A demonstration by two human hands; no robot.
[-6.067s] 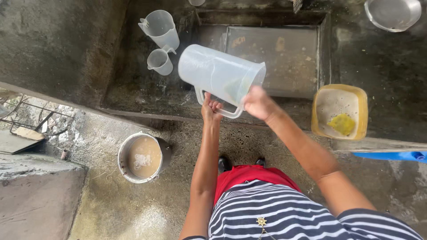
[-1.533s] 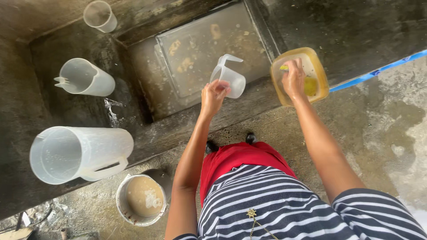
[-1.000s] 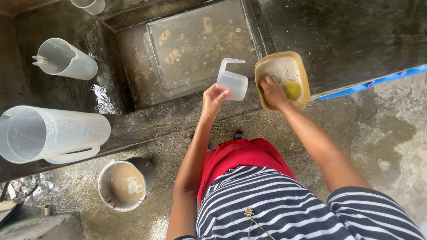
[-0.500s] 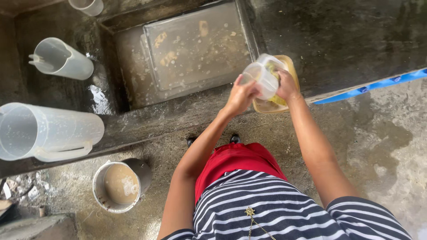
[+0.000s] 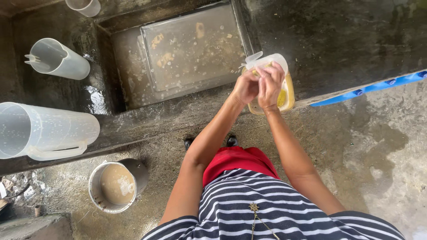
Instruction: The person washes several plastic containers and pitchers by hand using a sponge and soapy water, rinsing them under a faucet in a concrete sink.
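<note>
I hold a small clear plastic measuring jug (image 5: 267,61) over a yellow tub (image 5: 288,93) that rests on the edge of the wet concrete counter. My left hand (image 5: 245,87) grips the jug from the left. My right hand (image 5: 270,84) presses against its front with something yellow, probably a sponge; most of it is hidden. Both hands meet just above the tub.
A sunken concrete sink (image 5: 191,49) with dirty water lies left of the tub. A large clear jug (image 5: 44,131) and a medium one (image 5: 58,58) lie on the counter; a cup (image 5: 84,6) stands at the top. A metal pot (image 5: 116,186) sits on the floor. A blue strip (image 5: 369,86) runs right.
Earlier I set the large jug down at the left and picked up the small jug. My right hand went to the yellow tub, then both hands came together on the small jug above it.
</note>
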